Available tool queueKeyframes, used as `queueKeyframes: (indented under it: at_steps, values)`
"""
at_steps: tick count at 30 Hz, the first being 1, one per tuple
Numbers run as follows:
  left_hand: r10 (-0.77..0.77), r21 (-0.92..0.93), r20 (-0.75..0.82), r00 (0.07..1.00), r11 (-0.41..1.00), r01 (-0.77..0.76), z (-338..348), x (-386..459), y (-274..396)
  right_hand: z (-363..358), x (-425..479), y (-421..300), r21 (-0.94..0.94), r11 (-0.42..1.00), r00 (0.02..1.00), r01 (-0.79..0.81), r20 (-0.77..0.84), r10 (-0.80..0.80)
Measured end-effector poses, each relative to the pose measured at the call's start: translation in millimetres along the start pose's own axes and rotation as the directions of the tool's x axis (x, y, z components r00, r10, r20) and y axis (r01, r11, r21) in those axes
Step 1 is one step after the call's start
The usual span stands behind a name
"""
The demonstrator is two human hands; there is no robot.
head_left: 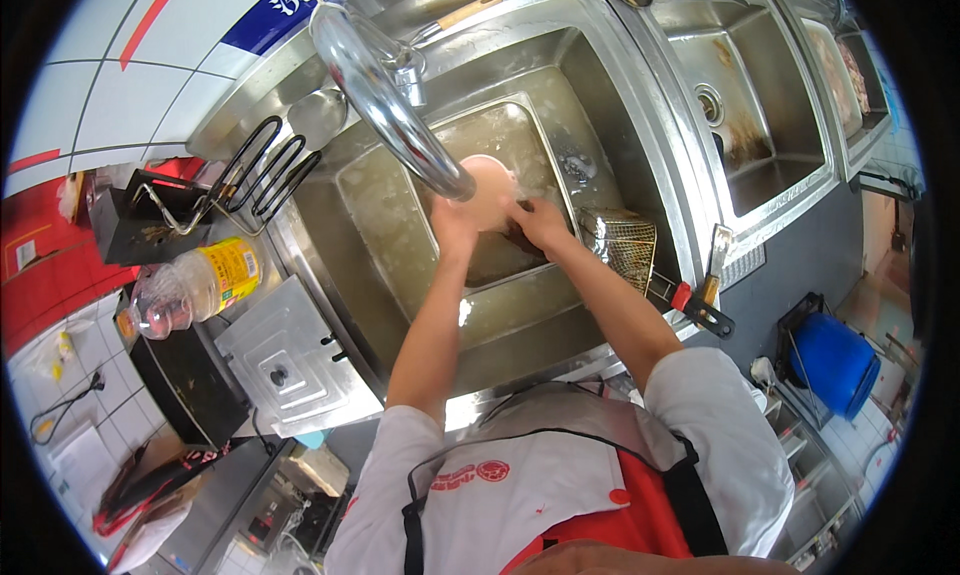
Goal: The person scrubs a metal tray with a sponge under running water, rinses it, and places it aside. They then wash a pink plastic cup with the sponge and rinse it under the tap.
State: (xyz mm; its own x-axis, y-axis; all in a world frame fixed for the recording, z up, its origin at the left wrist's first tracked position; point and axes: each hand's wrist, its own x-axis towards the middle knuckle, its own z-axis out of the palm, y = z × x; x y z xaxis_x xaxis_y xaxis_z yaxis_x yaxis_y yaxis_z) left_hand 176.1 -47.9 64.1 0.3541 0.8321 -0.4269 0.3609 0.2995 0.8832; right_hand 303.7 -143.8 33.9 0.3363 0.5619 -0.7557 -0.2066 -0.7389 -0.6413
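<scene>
A pale pink round dish [491, 192], perhaps a bowl, is held over a rectangular metal tray [531, 117] in the sink. My left hand [454, 226] grips its left side, with the fingers partly hidden by the dish and the chrome faucet [390, 106]. At the dish's right edge, my right hand [541, 224] has its thumb and fingers on the rim. Something dark shows under that hand; whether it is a thing or shadow is unclear. Cloudy water [375, 222] surrounds the tray and covers its floor.
A wire fry basket [619, 249] leans in the sink's right corner, its handle over the edge. To the left are a plastic bottle [199, 282], a metal lid [289, 357] and a black wire rack [262, 170]. A second sink [750, 95] adjoins on the right.
</scene>
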Motion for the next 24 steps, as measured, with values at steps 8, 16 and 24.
queueKeyframes:
  at_steps: [8, 16, 24]
  values:
    - [-0.075, -0.077, 0.127, 0.989, 0.993, 0.085, -8, 23, -32, 22, -45, -32, -0.468, 0.610, 0.769, 0.639, 0.397, -0.501]
    - [-0.169, 0.161, 0.073, 0.983, 0.975, 0.156, 0, 18, 8, 31, 33, 5, -0.764, 0.167, 0.637, 0.624, 0.374, -0.674]
    - [-0.234, 0.354, 0.158, 0.959, 0.920, 0.166, -10, 42, -28, 24, 49, 28, -0.819, -0.252, 0.434, 0.516, 0.504, -0.747]
